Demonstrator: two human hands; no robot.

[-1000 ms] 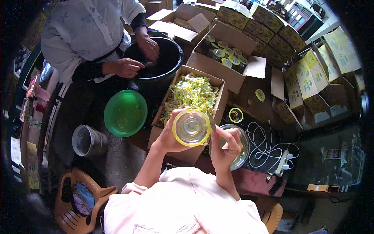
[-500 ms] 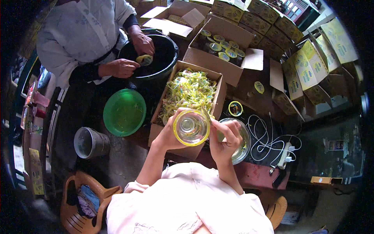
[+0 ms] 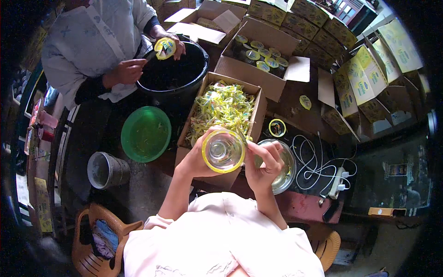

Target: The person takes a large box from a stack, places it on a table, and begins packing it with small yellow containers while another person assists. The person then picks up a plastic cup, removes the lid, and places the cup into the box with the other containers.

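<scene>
My left hand [image 3: 197, 159] is wrapped round a clear cup [image 3: 220, 159] with a yellow rim, its mouth facing up toward me. At the cup's right side, my right hand [image 3: 264, 164] is closed in a pinch on a thin, greyish, blade-like piece [image 3: 242, 138] that touches the rim; its exact kind is hard to make out. Just beyond both hands, an open carton [image 3: 259, 111] holds a heap of yellow-green strips [image 3: 224, 107]. Partly behind my right hand stands a clear round bowl [image 3: 288, 177].
Across from me a person holds a yellow-lidded cup [image 3: 164, 48] over a black tub [image 3: 203, 64]. A green basin [image 3: 127, 134] and grey bucket [image 3: 121, 171] stand left. White cables [image 3: 310, 171] and a power strip [image 3: 339, 182] lie right, near a yellow-rimmed jar [image 3: 277, 128]. Cartons stand behind.
My hands and the cup have shifted very slightly left in view, keeping the same grip. The other person has raised the lidded cup and turned its lid into view.
</scene>
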